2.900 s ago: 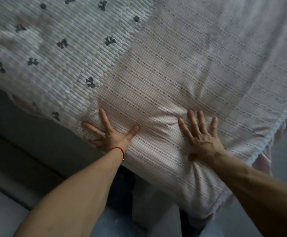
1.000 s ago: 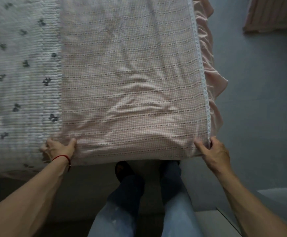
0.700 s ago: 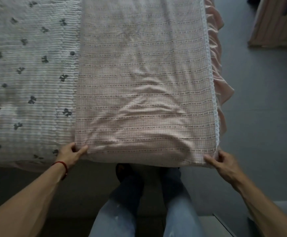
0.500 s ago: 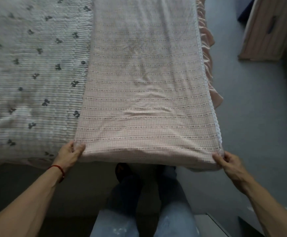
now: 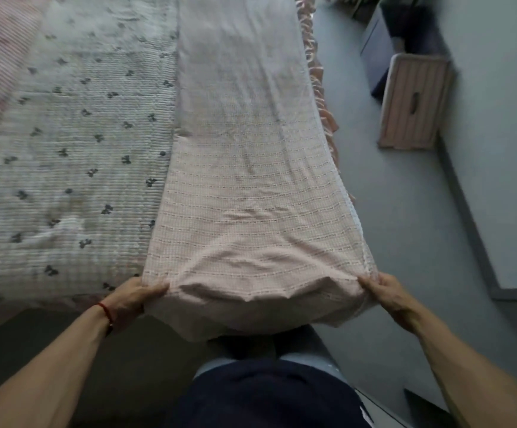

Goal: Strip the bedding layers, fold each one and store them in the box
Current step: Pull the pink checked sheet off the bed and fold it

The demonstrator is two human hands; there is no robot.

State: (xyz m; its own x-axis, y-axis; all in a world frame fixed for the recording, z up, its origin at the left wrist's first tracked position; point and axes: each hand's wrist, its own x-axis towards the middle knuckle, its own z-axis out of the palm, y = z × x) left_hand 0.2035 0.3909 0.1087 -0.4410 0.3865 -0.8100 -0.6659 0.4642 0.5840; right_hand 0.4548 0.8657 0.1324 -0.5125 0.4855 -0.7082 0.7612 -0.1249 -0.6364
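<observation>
The left hand (image 5: 133, 293) and right hand (image 5: 385, 288) each pinch a near corner of the long pink checked woven blanket (image 5: 251, 180). It lies along the white quilted bedspread with dark bows (image 5: 75, 143).

Both bare forearms extend forward from the lower corners of the view, spread well apart. The left hand (image 5: 133, 296) is closed in a pinch, thumb on top, fingers curled under; a red cord encircles its wrist. The right hand (image 5: 388, 291) is likewise closed, thumb and fingertips pressed together, knuckles facing up.
</observation>
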